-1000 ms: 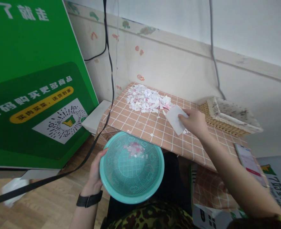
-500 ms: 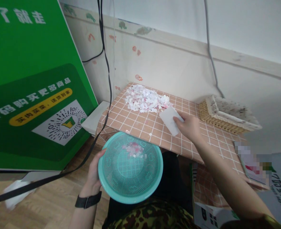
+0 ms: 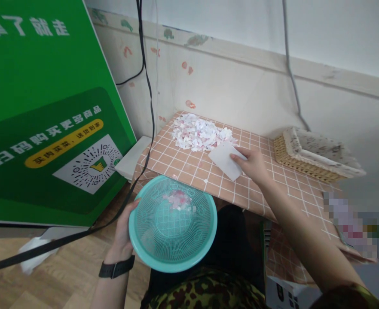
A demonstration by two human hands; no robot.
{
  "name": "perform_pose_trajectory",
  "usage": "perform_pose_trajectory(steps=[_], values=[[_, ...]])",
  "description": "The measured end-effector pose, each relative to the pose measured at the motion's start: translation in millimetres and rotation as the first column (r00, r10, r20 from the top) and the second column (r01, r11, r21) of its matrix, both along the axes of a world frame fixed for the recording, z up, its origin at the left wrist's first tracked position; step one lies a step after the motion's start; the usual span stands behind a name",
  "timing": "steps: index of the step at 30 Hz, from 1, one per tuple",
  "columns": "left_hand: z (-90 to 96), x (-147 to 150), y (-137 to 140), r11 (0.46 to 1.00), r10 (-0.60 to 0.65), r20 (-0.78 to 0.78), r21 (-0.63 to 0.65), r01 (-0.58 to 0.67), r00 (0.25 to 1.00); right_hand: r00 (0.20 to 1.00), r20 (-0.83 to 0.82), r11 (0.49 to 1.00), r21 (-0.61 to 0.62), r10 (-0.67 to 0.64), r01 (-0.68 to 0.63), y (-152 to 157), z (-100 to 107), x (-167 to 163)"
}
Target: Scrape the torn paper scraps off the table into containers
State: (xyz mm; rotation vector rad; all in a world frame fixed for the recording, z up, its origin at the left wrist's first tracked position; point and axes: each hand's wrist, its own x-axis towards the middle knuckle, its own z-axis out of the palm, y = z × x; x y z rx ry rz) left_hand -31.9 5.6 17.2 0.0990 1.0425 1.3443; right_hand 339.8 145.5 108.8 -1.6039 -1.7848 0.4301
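My left hand [image 3: 125, 227] grips the left rim of a round turquoise plastic colander [image 3: 173, 257], held just below the table's front edge. A small clump of white and pink paper scraps [image 3: 178, 200] lies inside it. My right hand [image 3: 252, 164] is closed on a white card [image 3: 226, 159], pinched between thumb and fingers over the tabletop. Behind the card, a heap of torn paper scraps [image 3: 199, 132] is spread on the brown checked tablecloth [image 3: 189, 165]. A few stray bits lie near the front edge.
A lined wicker basket [image 3: 308, 165] stands at the table's right rear, against the wall. At left rises a big green printed panel [image 3: 47, 107]. A black strap [image 3: 151, 116] hangs down in front of the table's left end. A white box [image 3: 133, 159] stands beside that end.
The card in my right hand has shifted slightly left and turned a little flatter. The colander, still in my left hand, sits slightly further left. The camera view has shifted a little.
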Motion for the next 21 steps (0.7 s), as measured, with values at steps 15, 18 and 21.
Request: perform_pose_trajectory(steps=[15,18,21], values=[[-3.9,15.9,0.6,0.999,-0.02,0.079,-0.03,0.023,0.997,0.939,-0.256,0.926,-0.242,0.228,-0.291,-0.6,-10.7,-40.0],[-6.5,18.4,0.5,0.999,0.003,0.067,-0.044,-0.001,0.998,0.937,-0.254,0.917,-0.255,0.242,-0.306,-9.7,-11.7,-47.4],[-8.5,19.1,0.2,0.999,0.011,0.056,-0.037,-0.008,0.998,0.916,-0.332,0.894,-0.302,0.227,-0.331,-23.8,-13.8,-58.2]])
